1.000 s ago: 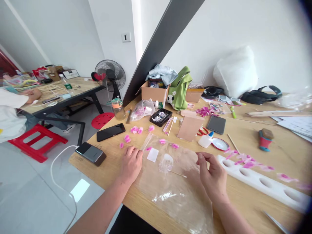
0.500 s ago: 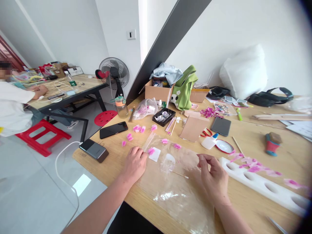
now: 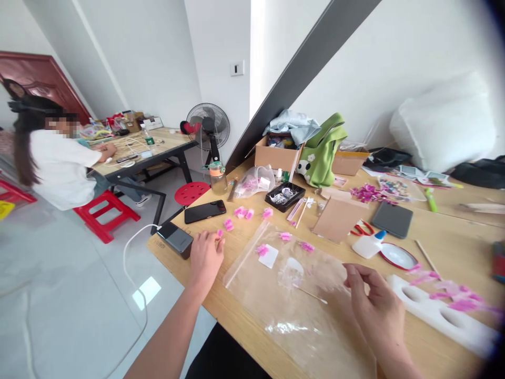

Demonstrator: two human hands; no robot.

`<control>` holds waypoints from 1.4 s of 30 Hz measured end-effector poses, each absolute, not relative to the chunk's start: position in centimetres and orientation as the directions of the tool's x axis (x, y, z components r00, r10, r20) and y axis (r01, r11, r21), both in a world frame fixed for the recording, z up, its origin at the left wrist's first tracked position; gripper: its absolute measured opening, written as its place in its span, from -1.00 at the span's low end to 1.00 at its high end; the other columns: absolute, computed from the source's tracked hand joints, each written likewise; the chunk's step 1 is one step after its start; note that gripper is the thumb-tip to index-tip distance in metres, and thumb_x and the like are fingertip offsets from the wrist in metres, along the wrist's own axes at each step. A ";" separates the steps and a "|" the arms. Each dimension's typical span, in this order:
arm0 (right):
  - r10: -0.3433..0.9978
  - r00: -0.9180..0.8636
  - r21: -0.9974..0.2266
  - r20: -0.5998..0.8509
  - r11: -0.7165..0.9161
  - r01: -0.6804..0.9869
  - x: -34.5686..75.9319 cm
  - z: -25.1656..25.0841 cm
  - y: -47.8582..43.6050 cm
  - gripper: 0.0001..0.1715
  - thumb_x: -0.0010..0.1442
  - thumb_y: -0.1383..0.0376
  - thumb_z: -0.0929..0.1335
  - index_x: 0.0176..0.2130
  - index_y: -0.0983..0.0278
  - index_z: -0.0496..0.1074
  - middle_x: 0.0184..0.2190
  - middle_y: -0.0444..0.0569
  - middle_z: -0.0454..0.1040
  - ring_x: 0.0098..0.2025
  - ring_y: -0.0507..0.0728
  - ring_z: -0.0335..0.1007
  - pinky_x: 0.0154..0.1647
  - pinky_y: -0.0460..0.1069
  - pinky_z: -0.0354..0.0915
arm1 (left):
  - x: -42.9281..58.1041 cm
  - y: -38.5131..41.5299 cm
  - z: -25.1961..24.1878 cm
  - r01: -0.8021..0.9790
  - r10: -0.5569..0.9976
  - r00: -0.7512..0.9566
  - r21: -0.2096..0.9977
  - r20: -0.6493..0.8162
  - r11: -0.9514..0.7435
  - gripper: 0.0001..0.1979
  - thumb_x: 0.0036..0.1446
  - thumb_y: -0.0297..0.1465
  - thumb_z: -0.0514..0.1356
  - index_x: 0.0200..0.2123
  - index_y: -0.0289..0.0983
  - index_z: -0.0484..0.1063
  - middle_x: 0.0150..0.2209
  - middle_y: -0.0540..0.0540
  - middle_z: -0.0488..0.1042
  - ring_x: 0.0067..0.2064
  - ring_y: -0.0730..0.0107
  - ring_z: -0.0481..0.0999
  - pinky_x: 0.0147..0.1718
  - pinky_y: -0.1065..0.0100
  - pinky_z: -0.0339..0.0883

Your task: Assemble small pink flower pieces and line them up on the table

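Observation:
My left hand (image 3: 205, 258) lies on the wooden table (image 3: 244, 326) left of a clear plastic bag (image 3: 300, 310), fingers stretched out, tips touching a small pink piece (image 3: 219, 233). A power bank (image 3: 175, 238) sits just to its left. My right hand (image 3: 379, 310) hovers over the bag's right side with thumb and fingers curled into a loose pinch; what it holds, if anything, is too small to see. On the bag lie a thin wooden stick (image 3: 310, 293), a white paper square (image 3: 270, 256) and more pink pieces (image 3: 262, 249).
A white foam tray with holes (image 3: 445, 316) carries pink petals on the right. Behind are a glue bottle (image 3: 369, 245), a red-rimmed lid (image 3: 396, 255), a cardboard piece (image 3: 339, 218), a black phone (image 3: 205, 211) and a black tray (image 3: 284, 195). Another person (image 3: 59, 158) sits at a far table.
My left hand has left the bag's edge and moved left to the loose pink piece near the power bank. The view has swung left; my right hand stays pinched over the bag.

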State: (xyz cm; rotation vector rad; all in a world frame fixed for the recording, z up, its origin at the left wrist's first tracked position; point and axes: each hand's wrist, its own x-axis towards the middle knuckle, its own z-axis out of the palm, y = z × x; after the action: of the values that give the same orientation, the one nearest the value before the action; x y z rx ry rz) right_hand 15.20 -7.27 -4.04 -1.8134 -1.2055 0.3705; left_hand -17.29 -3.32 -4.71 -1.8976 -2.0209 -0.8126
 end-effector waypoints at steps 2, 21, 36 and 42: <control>0.854 0.466 -0.806 0.231 -0.100 0.583 15.2 -4.1 -7.3 -0.58 0.07 -0.02 0.26 -0.33 0.25 0.46 -0.52 -0.04 0.48 -0.52 0.12 0.34 -0.52 -0.06 0.22 | -17.7 -3.3 -4.9 0.984 0.868 -0.132 0.172 0.479 0.054 -0.91 0.09 -0.38 0.16 -0.38 -0.28 0.41 -0.36 -0.16 0.41 -0.24 0.13 0.38 -0.26 0.19 0.30; 0.888 0.392 -0.808 0.241 -0.040 0.588 15.1 -4.5 -7.5 -0.60 0.10 -0.01 0.27 -0.31 0.23 0.45 -0.47 -0.07 0.48 -0.55 0.09 0.34 -0.48 -0.05 0.26 | -17.5 -3.0 -6.0 0.985 0.900 -0.155 0.137 0.408 0.107 -0.86 0.10 -0.58 0.01 -0.35 -0.34 0.35 -0.34 -0.21 0.38 -0.23 0.16 0.43 -0.28 0.24 0.31; 0.877 0.357 -0.867 0.321 0.120 0.484 14.7 -2.4 -7.2 -0.58 0.15 -0.01 0.26 -0.36 0.29 0.43 -0.53 -0.06 0.43 -0.46 0.12 0.37 -0.44 -0.05 0.27 | -12.4 -2.7 1.2 -0.048 0.989 -0.023 0.988 0.149 -0.150 -0.73 0.04 -0.20 0.18 -0.51 -0.27 0.28 -0.56 0.04 0.23 -0.51 0.49 0.23 -0.47 0.40 0.16; 0.963 -0.013 -0.927 0.270 0.263 0.265 11.7 2.2 -6.4 -0.56 0.19 -0.02 0.27 -0.20 0.27 0.47 -0.29 0.02 0.53 -0.21 0.18 0.45 -0.15 0.03 0.33 | -4.2 -2.0 3.8 -0.478 0.973 0.215 0.878 0.087 0.028 -0.71 -0.16 -0.23 0.37 -0.49 -0.31 0.40 -0.48 -0.01 0.36 -0.40 0.49 0.31 -0.34 0.39 0.20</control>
State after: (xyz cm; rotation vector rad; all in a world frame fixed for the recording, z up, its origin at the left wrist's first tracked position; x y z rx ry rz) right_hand 11.73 -6.39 2.17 -1.1998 -1.4994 0.8475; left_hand -4.24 -1.98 3.84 -2.5587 -1.7665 -3.3473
